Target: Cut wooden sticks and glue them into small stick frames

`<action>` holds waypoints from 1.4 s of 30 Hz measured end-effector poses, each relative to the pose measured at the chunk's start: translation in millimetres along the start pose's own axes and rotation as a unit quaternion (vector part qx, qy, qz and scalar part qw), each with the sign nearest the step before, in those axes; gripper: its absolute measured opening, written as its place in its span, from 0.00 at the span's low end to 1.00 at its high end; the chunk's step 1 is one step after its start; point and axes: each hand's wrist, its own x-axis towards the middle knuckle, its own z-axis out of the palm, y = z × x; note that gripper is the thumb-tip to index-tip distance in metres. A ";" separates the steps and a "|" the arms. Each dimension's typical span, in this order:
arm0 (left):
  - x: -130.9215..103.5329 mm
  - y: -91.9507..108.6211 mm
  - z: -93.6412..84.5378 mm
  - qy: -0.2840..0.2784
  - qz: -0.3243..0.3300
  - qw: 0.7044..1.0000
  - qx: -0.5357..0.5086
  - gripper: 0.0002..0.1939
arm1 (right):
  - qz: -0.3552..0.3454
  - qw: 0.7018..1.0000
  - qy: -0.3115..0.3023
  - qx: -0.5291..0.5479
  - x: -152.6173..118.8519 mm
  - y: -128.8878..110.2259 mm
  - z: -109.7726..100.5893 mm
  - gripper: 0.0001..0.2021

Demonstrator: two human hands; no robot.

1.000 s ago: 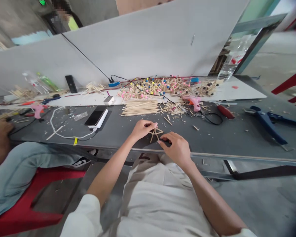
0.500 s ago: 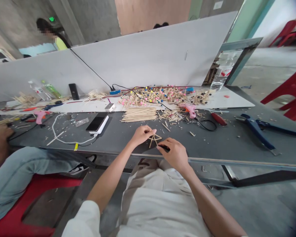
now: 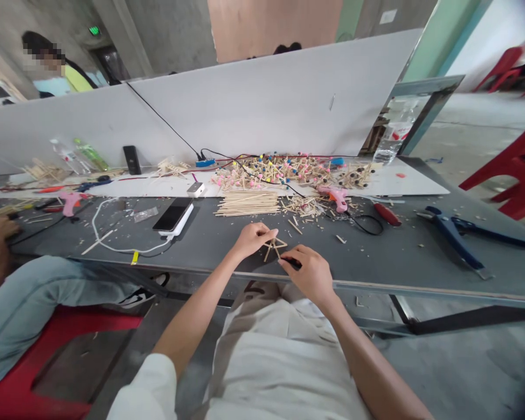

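Observation:
A small star-like frame of thin wooden sticks (image 3: 275, 248) is between my hands, close to the table's front edge. My left hand (image 3: 252, 240) pinches its upper left part between thumb and fingertips. At its lower right, my right hand (image 3: 307, 269) grips the end of a stick with thumb and forefinger, the other fingers curled in. Behind my hands lies a bundle of loose wooden sticks (image 3: 247, 203), with short offcuts (image 3: 304, 205) to its right.
A phone on a white power bank (image 3: 174, 217) lies left of my hands. Rightward are a pink glue gun (image 3: 336, 197), a red-handled tool (image 3: 387, 214) and blue cutters (image 3: 457, 239). Colour-tipped stick pieces (image 3: 284, 169) line the back. A co-worker's hand (image 3: 0, 227) is at far left.
The person behind the partition has shifted left. My hands and the stick frame look almost unchanged; the camera view has moved slightly.

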 end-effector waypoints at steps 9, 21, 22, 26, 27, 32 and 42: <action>-2.5 2.8 0.1 0.016 0.008 1.000 -0.002 0.22 | -0.051 0.999 -0.015 0.001 -3.0 -6.6 -0.7 0.11; -3.0 -1.5 0.1 0.022 0.001 1.000 -0.018 0.21 | -0.118 0.982 -0.079 -0.122 -0.7 -18.5 6.3 0.15; -3.1 -1.5 0.0 0.024 0.001 1.000 -0.019 0.21 | -0.117 0.983 -0.079 -0.121 -0.7 -18.5 6.2 0.15; -4.4 0.1 -0.6 0.023 0.003 0.999 -0.023 0.22 | -0.114 0.984 -0.077 -0.112 -0.4 -18.5 6.5 0.14; -4.9 0.6 -0.7 0.024 0.005 0.999 -0.023 0.23 | -0.113 0.985 -0.075 -0.107 -0.6 -18.3 6.9 0.14; -7.3 0.7 -0.3 0.033 0.013 0.999 -0.002 0.24 | -0.086 0.996 -0.035 -0.018 -5.3 -14.1 8.0 0.13; -10.1 -0.2 -0.7 0.052 -0.005 0.999 -0.011 0.31 | -0.012 0.997 0.032 0.064 48.6 -4.6 -6.5 0.10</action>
